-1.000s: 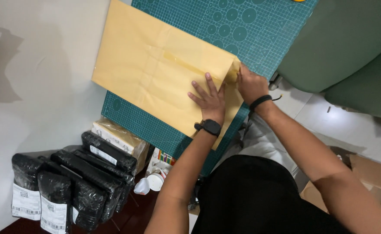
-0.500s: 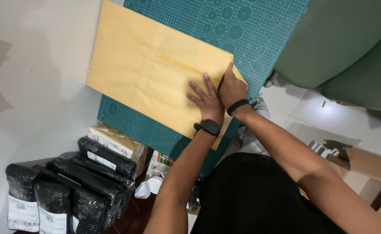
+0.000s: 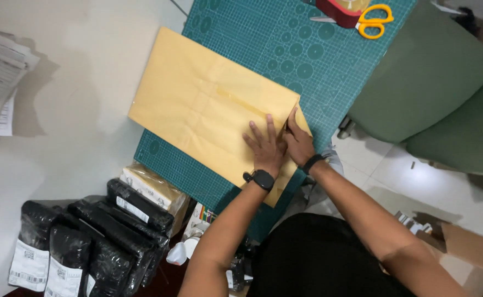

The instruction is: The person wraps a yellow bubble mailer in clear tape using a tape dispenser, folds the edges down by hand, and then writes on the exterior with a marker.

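Left hand [image 3: 264,147] and right hand [image 3: 298,142] press flat, fingers extended, together on the yellow paper wrap [image 3: 208,104]; end fold beneath them formed, apparently untaped; scissors [image 3: 374,21] lie well beyond.

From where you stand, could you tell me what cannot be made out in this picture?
Head view only:
- Yellow paper sheet: the near end is covered by the left hand and right hand.
- Red tape dispenser: cut off by the top edge.
- Black parcels: labels too small to read.
- Papers: cut off by the left edge.
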